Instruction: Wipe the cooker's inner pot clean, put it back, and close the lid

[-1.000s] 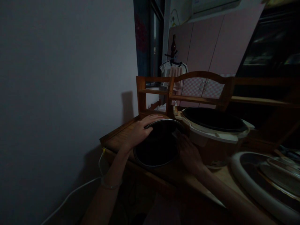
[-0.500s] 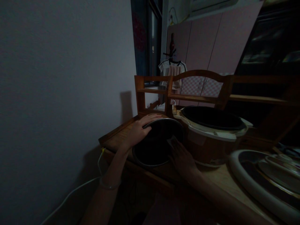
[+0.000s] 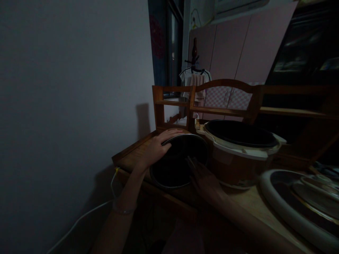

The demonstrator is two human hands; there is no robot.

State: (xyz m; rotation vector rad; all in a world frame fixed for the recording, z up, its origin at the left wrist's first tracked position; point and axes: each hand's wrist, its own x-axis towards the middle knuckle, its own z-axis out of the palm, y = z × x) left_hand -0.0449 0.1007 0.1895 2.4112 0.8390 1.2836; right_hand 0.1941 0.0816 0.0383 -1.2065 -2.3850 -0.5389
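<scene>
A dark, round cooker inner pot (image 3: 172,173) with a thin metal rim lies tilted on the wooden desk, its mouth facing me. My left hand (image 3: 159,146) holds the pot by its upper left rim, thumb over the edge and fingers along the outside. Inside the mouth, at the right, my right hand (image 3: 205,180) presses a small pale wipe against the inner wall. Dim light and the fingers hide most of the wipe, so its exact material is unclear.
Beside the pot stands the cooker body (image 3: 235,162) with a pale rim and dark opening. Its round lid (image 3: 275,208) lies at the right. A wooden shelf (image 3: 219,111) runs along the back; a wall (image 3: 79,88) and white cable (image 3: 79,218) are at left.
My right hand has shifted slightly inside the pot, its fingertips further left, and the pale wipe shows less. My left hand and the pot have stayed in place.
</scene>
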